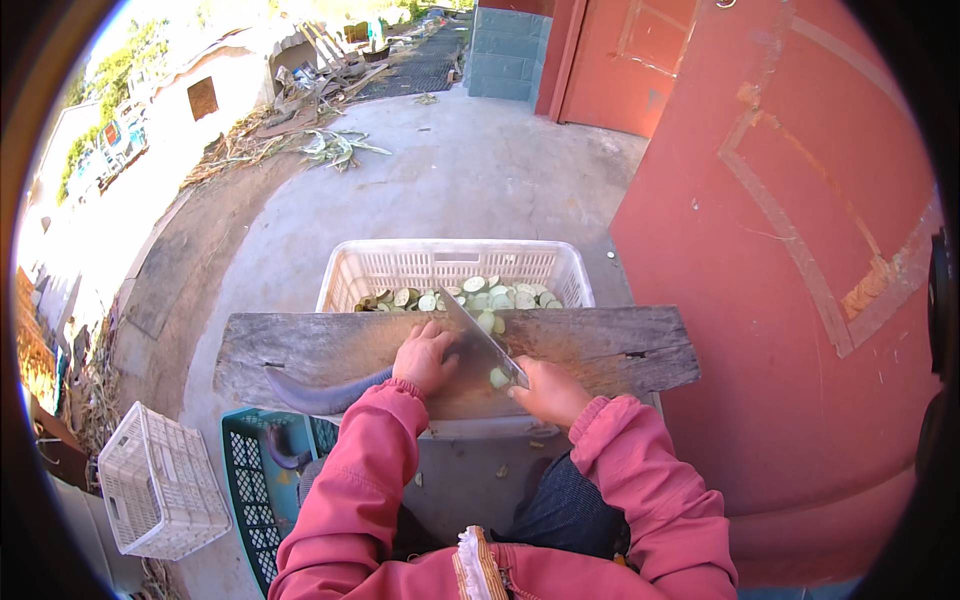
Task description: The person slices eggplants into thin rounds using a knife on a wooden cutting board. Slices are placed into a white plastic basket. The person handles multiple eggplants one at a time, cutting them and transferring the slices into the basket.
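Note:
My left hand point(425, 358) is closed over the right end of a long, curved purple eggplant point(326, 394), which lies on a weathered wooden board point(285, 336). My right hand point(553, 393) grips the handle of a wide-bladed kitchen knife point(480, 334), its blade slanting up and left, a little right of my left hand. Pale green slices point(499, 377) are beside the blade. Beyond the board, a white plastic crate point(450, 247) holds many round slices point(474, 284). My left fingers partly hide the eggplant's cut end.
At the lower left, a teal plastic crate point(244, 480) holds another purple eggplant point(283, 450). A white crate point(169, 491) stands farther left. The board's ends overhang the crate beneath it. A red door point(750, 360) is close on the right. Dry stalks point(247, 150) lie on the ground ahead left.

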Tool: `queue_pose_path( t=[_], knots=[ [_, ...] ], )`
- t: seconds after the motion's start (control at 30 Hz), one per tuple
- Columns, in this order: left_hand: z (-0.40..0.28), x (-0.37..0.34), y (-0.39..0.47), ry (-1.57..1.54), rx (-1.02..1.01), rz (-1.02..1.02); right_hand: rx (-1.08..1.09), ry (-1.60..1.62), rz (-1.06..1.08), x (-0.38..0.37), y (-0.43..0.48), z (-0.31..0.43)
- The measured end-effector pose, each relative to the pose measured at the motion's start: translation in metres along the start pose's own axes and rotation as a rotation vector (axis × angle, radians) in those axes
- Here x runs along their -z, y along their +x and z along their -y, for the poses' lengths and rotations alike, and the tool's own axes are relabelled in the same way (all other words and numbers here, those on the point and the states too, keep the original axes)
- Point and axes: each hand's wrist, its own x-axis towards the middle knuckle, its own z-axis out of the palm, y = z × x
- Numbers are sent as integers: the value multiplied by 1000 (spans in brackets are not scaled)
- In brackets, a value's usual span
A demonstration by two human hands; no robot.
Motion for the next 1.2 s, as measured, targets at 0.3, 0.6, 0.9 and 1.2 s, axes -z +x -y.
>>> queue_pose_path(
  t=[0.3, 0.6, 0.9, 1.2],
  knots=[
    [-1, -4, -4, 34, 11, 5, -49, 69, -19, -32, 56, -10],
    [1, -1, -2, 24, 47, 2, -118, 260, 78, 17, 2, 15],
    [2, -7, -2, 7, 18, -41, -85, 30, 75, -24, 48, 0],
    [4, -14, -12, 93, -35, -5, -75, 34, -55, -51, 80, -1]
  ],
)
